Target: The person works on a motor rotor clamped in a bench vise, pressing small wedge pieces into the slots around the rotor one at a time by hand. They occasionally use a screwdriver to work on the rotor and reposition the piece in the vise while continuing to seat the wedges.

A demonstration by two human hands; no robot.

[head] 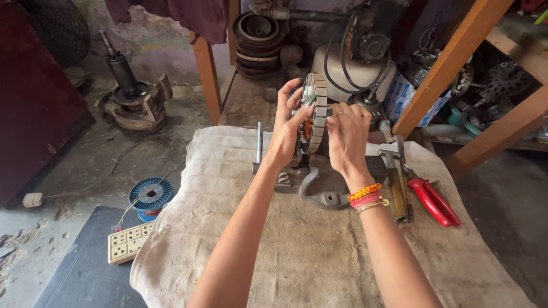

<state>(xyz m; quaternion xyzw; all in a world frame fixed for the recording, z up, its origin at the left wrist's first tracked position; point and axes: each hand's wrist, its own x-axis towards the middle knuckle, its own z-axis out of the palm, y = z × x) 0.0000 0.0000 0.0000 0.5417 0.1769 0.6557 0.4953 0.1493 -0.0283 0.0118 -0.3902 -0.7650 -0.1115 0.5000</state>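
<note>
Between both hands [319,128], upright slotted stator ring [315,111]

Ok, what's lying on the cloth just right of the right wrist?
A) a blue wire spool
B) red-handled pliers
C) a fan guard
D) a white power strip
B: the red-handled pliers lie on the cloth beside the right hand, next to a hammer.

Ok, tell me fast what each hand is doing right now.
Left hand: fingers on the near face of the round motor stator, gripping it.
Right hand: closed on the stator's other side.
</note>
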